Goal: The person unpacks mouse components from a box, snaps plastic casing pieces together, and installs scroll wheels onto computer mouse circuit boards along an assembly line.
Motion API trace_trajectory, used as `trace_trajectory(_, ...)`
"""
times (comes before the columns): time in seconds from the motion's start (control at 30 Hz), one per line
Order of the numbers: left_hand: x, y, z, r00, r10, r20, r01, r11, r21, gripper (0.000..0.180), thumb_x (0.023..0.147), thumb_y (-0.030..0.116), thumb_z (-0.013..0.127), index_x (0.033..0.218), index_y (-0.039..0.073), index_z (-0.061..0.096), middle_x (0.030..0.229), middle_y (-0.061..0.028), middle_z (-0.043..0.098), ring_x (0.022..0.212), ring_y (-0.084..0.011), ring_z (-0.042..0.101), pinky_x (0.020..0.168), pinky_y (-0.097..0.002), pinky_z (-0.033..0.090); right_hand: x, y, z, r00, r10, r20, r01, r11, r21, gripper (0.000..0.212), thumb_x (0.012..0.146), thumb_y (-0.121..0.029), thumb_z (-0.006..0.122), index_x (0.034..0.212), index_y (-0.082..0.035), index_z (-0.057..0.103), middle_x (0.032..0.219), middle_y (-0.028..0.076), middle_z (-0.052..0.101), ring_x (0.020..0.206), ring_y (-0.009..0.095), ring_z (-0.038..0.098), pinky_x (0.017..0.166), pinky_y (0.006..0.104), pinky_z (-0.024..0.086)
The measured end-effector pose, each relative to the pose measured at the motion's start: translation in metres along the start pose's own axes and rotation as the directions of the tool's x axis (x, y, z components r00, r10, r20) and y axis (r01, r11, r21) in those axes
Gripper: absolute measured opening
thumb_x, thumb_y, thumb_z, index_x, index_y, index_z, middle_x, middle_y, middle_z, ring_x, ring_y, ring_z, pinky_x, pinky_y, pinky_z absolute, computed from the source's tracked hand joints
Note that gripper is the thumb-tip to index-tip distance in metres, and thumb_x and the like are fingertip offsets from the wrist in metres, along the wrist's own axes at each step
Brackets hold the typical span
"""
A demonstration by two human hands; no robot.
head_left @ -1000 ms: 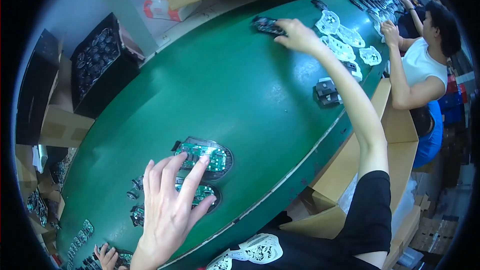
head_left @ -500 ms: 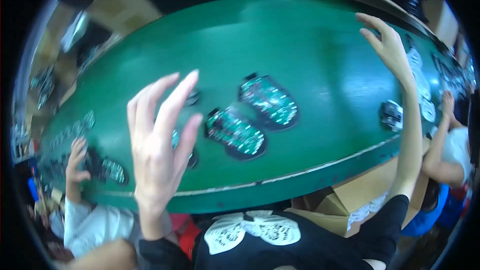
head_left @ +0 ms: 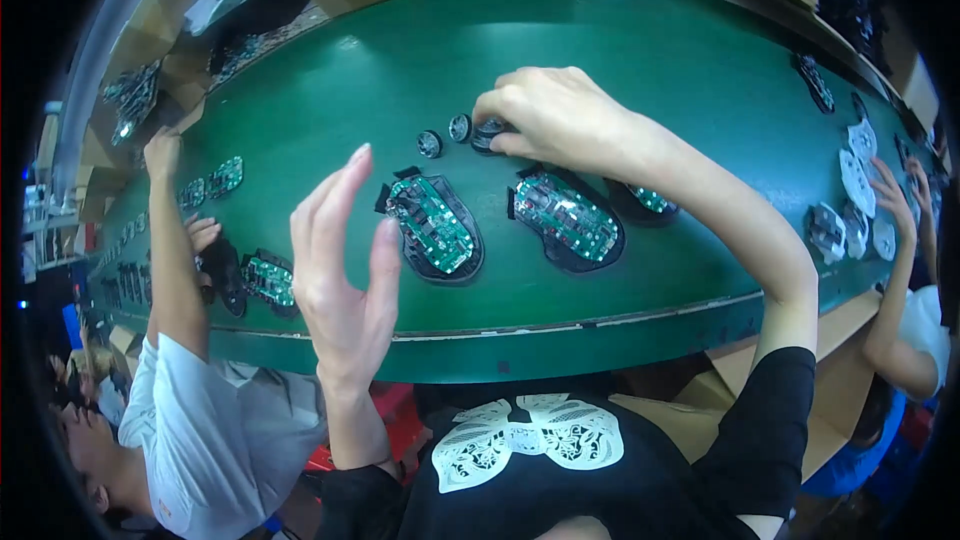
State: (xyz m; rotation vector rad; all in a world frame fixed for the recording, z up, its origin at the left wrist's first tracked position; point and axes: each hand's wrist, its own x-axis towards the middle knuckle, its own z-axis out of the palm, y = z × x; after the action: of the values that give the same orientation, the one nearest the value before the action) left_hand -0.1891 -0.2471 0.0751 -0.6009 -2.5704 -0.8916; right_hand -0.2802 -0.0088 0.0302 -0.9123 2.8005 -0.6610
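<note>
My left hand [head_left: 345, 285] is raised over the near left part of the green table, fingers stretched and thumb apart, holding nothing. Just right of it lies a black shell with a green circuit board [head_left: 437, 230]. Past the shells, my right hand [head_left: 550, 115] bends down with thumb and fingers closed around a small black wheel [head_left: 486, 136], partly hidden by the fingers. Beside it stand two more small wheels [head_left: 459, 128]. A second shell with a board [head_left: 570, 220] lies below my right hand, and a third [head_left: 645, 202] is partly covered by my forearm.
A co-worker on the left [head_left: 220, 410] reaches over boards and dark shells. At the right, another person's hand [head_left: 890, 200] is near white shell parts [head_left: 858, 165]. A cardboard box [head_left: 820, 390] stands against the table's near edge. The green table [head_left: 420, 60] curves away from me.
My right hand has come from the far right to the small wheels in the middle. My left hand stays raised and open. The view has shifted, and the co-worker on the left has reached farther over the table.
</note>
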Motion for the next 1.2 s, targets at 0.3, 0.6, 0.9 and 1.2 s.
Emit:
trace_trajectory(0.3, -0.031, 0.028, 0.066, 0.798, 0.354, 0.488, -0.351, 0.931, -0.101, 0.063, 0.077, 0.019, 0.080, 0.136, 0.022, 0.060, 0.142, -0.0136, 0.048, 0.129, -0.0357, 0.045, 0.107, -0.0595, 0.036, 0.006, 0.029, 0.000, 0.996, 0.080, 0.038, -0.087, 0.967, 0.238, 0.025, 0.082, -0.021, 0.073, 0.098, -0.002, 0.075, 0.091, 0.015, 0.074, 0.090, 0.028, 0.070, 0.081, 0.0409, 0.055)
trace_trajectory(0.6, -0.044, -0.003, 0.100, 0.756, 0.446, 0.480, -0.471, 0.879, -0.074, 0.059, 0.082, 0.034, 0.076, 0.138, 0.029, 0.058, 0.153, -0.0081, 0.042, 0.137, -0.0273, 0.041, 0.109, -0.0686, 0.028, -0.002, 0.004, 0.016, 0.994, -0.025, -0.105, 0.021, 0.999, -0.040, 0.048, 0.078, -0.011, 0.063, 0.126, -0.014, 0.065, 0.109, 0.010, 0.069, 0.095, 0.030, 0.069, 0.083, 0.0431, 0.057)
trace_trajectory(0.9, -0.024, -0.037, 0.077, 0.698, 0.513, 0.500, -0.540, 0.835, -0.105, 0.052, 0.081, 0.025, 0.077, 0.131, 0.027, 0.064, 0.149, -0.0070, 0.048, 0.132, -0.0273, 0.048, 0.112, -0.0615, 0.032, 0.028, -0.004, 0.021, 0.979, 0.072, -0.188, -0.073, 0.997, 0.005, 0.026, 0.086, -0.016, 0.066, 0.111, -0.009, 0.073, 0.102, 0.014, 0.072, 0.095, 0.034, 0.069, 0.083, 0.0453, 0.056)
trace_trajectory(1.2, 0.001, -0.010, 0.066, 0.772, 0.444, 0.454, -0.410, 0.895, -0.177, 0.055, 0.078, 0.022, 0.078, 0.131, 0.024, 0.064, 0.142, -0.0142, 0.051, 0.131, -0.0380, 0.045, 0.111, -0.0588, 0.034, -0.029, 0.012, -0.033, 0.911, 0.380, -0.162, -0.269, 0.843, 0.467, 0.034, 0.086, -0.032, 0.074, 0.100, -0.001, 0.076, 0.085, 0.013, 0.075, 0.075, 0.019, 0.074, 0.061, 0.0325, 0.056)
